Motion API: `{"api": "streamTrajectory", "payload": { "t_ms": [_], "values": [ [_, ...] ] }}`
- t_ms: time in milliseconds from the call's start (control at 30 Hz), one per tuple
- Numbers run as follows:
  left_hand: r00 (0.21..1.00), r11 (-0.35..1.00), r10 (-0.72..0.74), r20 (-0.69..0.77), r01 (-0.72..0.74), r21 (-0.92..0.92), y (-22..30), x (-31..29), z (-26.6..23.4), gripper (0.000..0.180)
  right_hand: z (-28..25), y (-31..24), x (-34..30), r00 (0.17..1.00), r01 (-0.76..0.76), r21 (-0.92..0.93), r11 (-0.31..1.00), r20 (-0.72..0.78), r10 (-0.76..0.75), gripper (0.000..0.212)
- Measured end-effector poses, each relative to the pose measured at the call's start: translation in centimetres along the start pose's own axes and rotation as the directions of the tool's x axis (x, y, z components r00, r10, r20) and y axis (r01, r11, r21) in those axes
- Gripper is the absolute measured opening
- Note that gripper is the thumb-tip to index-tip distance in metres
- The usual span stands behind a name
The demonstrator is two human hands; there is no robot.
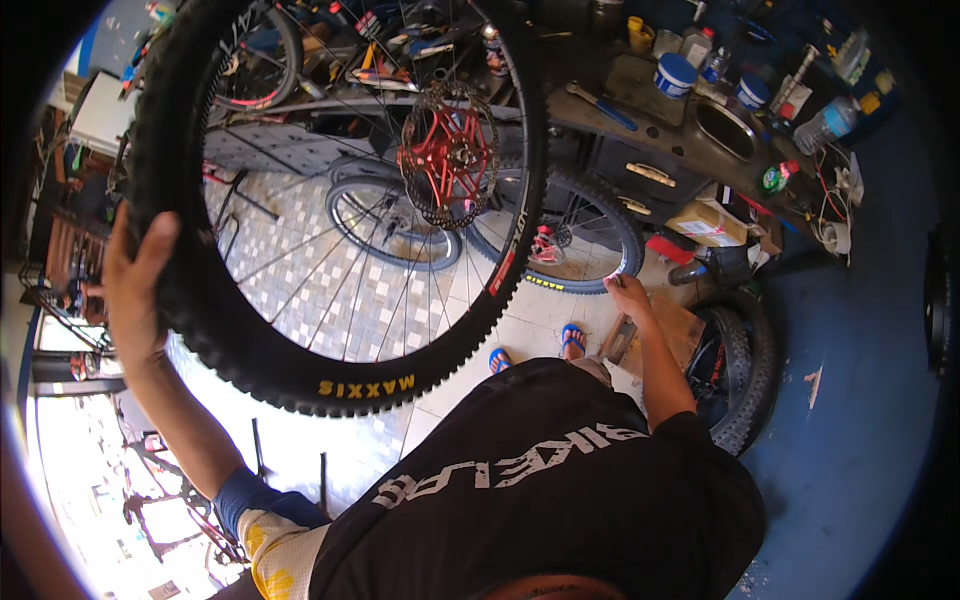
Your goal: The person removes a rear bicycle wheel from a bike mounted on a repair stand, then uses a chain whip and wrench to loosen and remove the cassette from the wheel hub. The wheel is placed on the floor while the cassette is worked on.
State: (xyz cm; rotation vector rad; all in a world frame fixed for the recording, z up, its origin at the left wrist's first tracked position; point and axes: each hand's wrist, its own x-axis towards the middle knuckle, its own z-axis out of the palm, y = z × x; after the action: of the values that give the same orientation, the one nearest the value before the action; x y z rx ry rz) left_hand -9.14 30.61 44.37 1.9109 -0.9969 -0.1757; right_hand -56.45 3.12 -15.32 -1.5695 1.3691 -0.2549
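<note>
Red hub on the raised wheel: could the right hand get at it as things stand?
Probably yes: the red hub shows uncovered, though the right hand, low and to the side, would need to round the tyre.

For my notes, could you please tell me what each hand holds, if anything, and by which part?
The left hand holds the raised bicycle wheel by its tyre, at the outer left edge. Whether the right hand holds anything cannot be clearly told.

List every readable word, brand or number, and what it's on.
Wording not copied; locations only.
Near tire: yellow capitals, legible.
Its rim: white lettering, partly blurred.
Farther tire: yellow capitals, legible.
Black shirt: large white capitals, legible.
Cardboard box, blue tub: print too small to read.
</note>
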Motion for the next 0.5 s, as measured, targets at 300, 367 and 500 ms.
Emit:
{"api": "streamTrajectory", "payload": {
  "t_ms": [300, 367, 500],
  "values": [
    [0.968, 0.988, 0.115, -0.222, -0.089, 0.122, -10.6, -9.6, -2.2, 0.093, 4.9, -4.0, -1.4, 0.974, 0.223, -0.242, 0.944, 0.082, -0.209, 0.051],
    [0.982, 0.984, 0.154, -0.111, -0.143, 0.103, -8.6, -9.8, -3.7, 0.086, 5.9, -4.7, -2.1, 0.98, 0.191, -0.231, 0.954, 0.096, -0.173, 0.051],
    [0.966, 0.947, 0.232, 0.115, -0.251, 0.198, -10.7, -8.9, -3.4, 0.081, 6.2, -1.7, -4.4, 0.988, 0.153, -0.224, 0.963, 0.016, -0.154, 0.045]
  ]
}}
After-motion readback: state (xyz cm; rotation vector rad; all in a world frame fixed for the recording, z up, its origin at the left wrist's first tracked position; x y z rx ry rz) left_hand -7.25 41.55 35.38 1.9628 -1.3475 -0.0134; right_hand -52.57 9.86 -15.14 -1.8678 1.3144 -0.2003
